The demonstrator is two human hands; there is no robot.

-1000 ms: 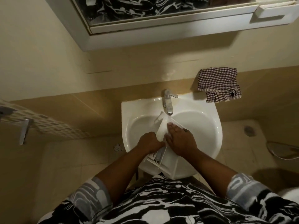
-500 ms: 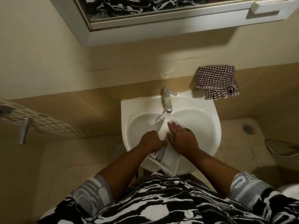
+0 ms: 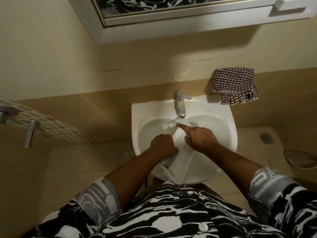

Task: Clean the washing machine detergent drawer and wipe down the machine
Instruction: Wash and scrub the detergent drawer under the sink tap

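A white detergent drawer (image 3: 181, 162) lies lengthwise in the white sink (image 3: 221, 133), its far end under the tap (image 3: 181, 107) and its near end over the sink's front rim. My left hand (image 3: 163, 144) is closed on the drawer's left side. My right hand (image 3: 199, 137) rests on top of the drawer with the forefinger stretched out toward its far end by the tap. No water stream is clearly visible.
A checked brown-and-white cloth (image 3: 235, 85) lies on the ledge behind the sink at right. A mirror cabinet (image 3: 171, 23) hangs above. A perforated white basket (image 3: 42, 124) is at left. A metal fixture (image 3: 300, 159) juts in at right. Tiled floor lies below.
My right hand has gone from lying flat on the drawer to pointing its forefinger at the far end. The left hand keeps its hold. The camera view shifted slightly.
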